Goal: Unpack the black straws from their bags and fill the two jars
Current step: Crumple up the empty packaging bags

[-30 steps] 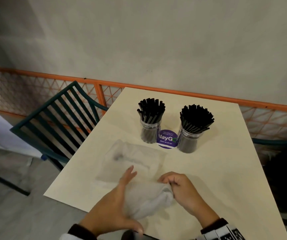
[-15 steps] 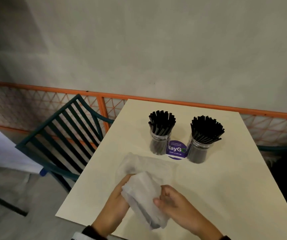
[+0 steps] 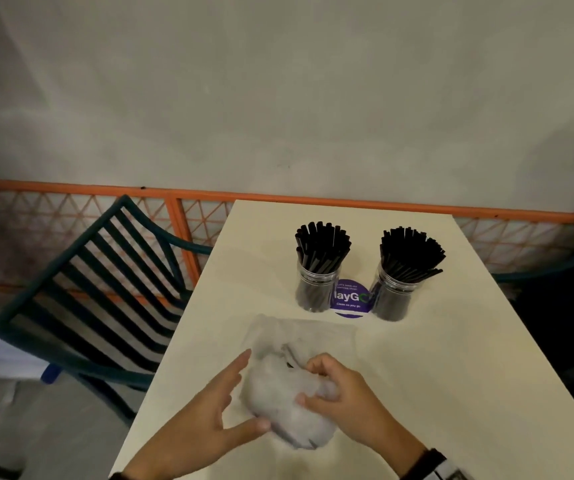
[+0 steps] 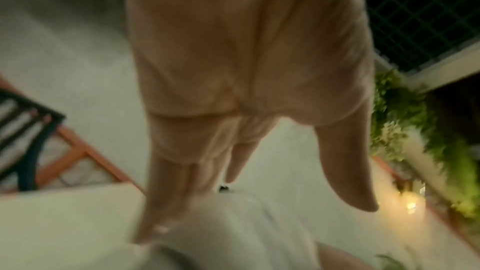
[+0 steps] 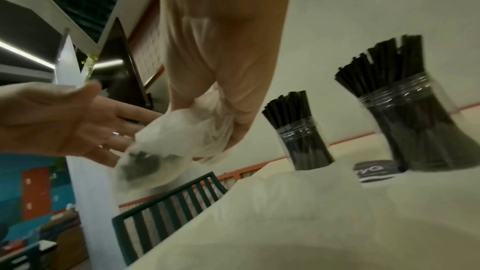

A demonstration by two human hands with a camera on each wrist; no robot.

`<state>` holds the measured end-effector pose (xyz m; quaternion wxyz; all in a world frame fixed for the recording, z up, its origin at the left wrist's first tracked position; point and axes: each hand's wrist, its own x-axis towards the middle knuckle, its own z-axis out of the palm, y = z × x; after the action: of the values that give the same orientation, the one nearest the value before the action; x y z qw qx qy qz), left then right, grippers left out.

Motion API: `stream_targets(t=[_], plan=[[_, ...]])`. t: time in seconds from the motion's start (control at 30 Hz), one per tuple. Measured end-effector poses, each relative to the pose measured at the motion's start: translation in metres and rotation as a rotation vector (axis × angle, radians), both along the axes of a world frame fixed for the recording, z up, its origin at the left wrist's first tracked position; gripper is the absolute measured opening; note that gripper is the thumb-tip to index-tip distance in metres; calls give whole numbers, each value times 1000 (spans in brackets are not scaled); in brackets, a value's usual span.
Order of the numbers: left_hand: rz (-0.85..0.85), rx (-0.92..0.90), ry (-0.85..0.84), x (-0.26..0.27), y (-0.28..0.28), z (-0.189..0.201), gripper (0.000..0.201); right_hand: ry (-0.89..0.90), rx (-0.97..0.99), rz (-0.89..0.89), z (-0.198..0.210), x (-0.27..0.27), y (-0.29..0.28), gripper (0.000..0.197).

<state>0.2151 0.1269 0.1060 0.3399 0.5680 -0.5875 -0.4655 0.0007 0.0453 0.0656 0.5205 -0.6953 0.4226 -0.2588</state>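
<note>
Two clear jars stand at the far middle of the table, the left jar (image 3: 317, 287) (image 5: 305, 147) and the right jar (image 3: 396, 294) (image 5: 420, 130), both packed with upright black straws (image 3: 323, 247). Near the front edge my right hand (image 3: 308, 382) (image 5: 228, 128) pinches a bunched cloudy plastic bag (image 3: 285, 407) (image 5: 168, 139) just above the table. Something dark (image 5: 141, 164) shows through the bag's lower end. My left hand (image 3: 244, 389) (image 5: 78, 122) is open, its straight fingers (image 4: 166, 202) lying against the bag's left side.
A flat, empty plastic bag (image 3: 313, 332) lies between my hands and the jars. A purple round sticker (image 3: 349, 301) sits between the jars. A dark green slatted chair (image 3: 98, 289) stands off the table's left edge, and an orange mesh fence (image 3: 71, 216) runs behind.
The bag was pressed flat on the table, then lifted between both hands. Now my right hand has it bunched and my left hand has spread open beside it.
</note>
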Motion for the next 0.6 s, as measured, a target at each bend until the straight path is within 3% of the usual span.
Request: stream_targets(t=[0.13, 0.27, 0.33, 0.43, 0.53, 0.6], plan=[[-78, -168, -59, -28, -16, -5, 57, -160, 194, 230, 0, 26, 8, 26], [-1, 4, 130, -20, -28, -30, 48, -330, 557, 230, -2, 38, 2, 47], [-8, 45, 181, -13, -32, -40, 27, -294, 556, 243, -3, 42, 1, 49], [70, 101, 181, 0, -39, -55, 26, -244, 449, 231, -5, 39, -4, 38], [226, 93, 166, 19, -51, -62, 29, -278, 420, -71, -13, 25, -21, 21], [245, 111, 159, 33, -64, -63, 22, -79, 250, -456, -35, 9, -38, 17]])
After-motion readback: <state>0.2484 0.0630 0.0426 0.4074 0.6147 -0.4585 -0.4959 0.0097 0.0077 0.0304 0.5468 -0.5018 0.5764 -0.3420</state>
